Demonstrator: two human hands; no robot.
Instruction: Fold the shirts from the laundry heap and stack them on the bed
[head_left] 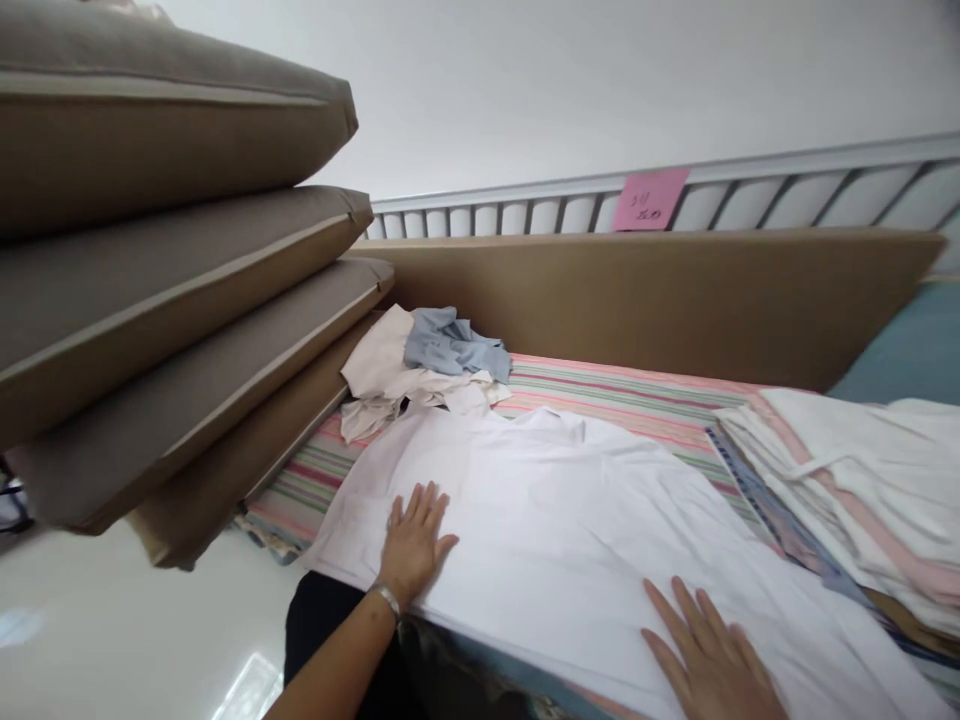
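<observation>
A white shirt [540, 530] lies spread out over a striped cover [615, 390], its collar end pointing away from me. Flat on its left part rests my left hand [415, 540], fingers stretched out and a metal bracelet on the wrist. Toward the lower right, my right hand [705, 655] touches the shirt with its fingers spread; the frame's bottom edge cuts off its wrist. Neither hand grips anything. Beyond the collar sits a crumpled heap of a cream garment [382, 360] and a grey-blue garment [454, 343].
Several thick brown cushions [187, 230] are stacked at the left, jutting toward me. A stack of folded clothes [862, 490] lies at the right. Along the back stands a long brown panel [637, 300], with a pink note [651, 199] on the white rail above.
</observation>
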